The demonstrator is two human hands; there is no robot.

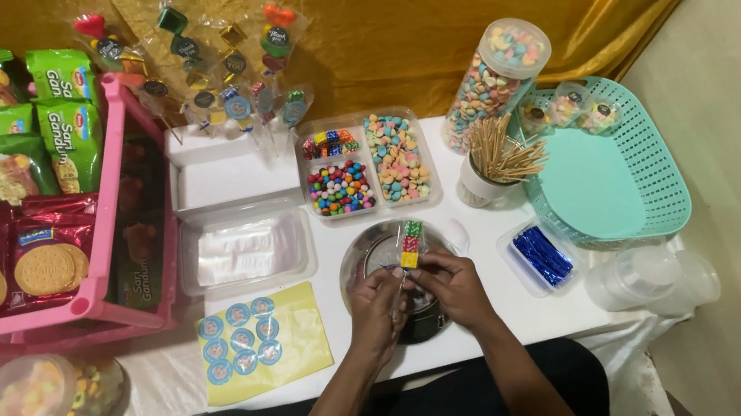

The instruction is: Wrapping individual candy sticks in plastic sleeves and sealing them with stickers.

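I see both hands over the round steel bowl (367, 255) at the white table's (531, 310) near edge. My left hand (376, 302) and right hand (450, 286) meet fingertip to fingertip, pinching the lower end of a clear-wrapped skewer of small coloured candy blocks (410, 244), which stands up from the fingers over the bowl. I judge it light, its wrap slippery and crinkly, the thin stick stiff but snappable. Best hold is low on the stick, below the candies.
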